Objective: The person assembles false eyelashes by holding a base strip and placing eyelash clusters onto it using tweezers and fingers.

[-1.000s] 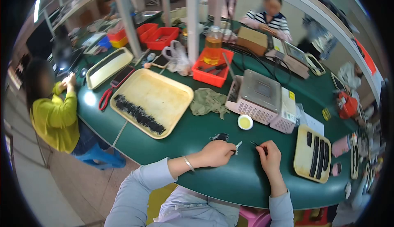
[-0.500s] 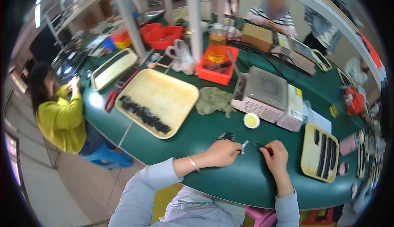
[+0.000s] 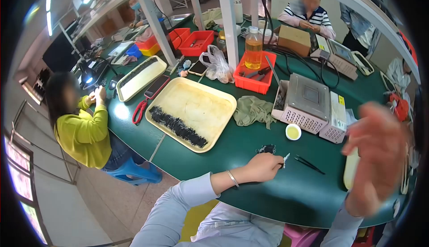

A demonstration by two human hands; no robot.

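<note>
Tray (image 3: 205, 102) of black pieces (image 3: 178, 126), cup (image 3: 292, 139) of yellow liquid (image 3: 292, 132)
Left hand (image 3: 264, 166): fingers pinching a pale strip (image 3: 286, 159); right hand (image 3: 377, 153): blurred, fingers spread wide.

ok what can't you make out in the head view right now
Bare right hand: head view, motion blur hides fine detail.
Cream tray with rounded corners: head view, mostly hidden behind that hand.
Small white jagged piece at the bare left hand: head view, too small to identify.
</note>
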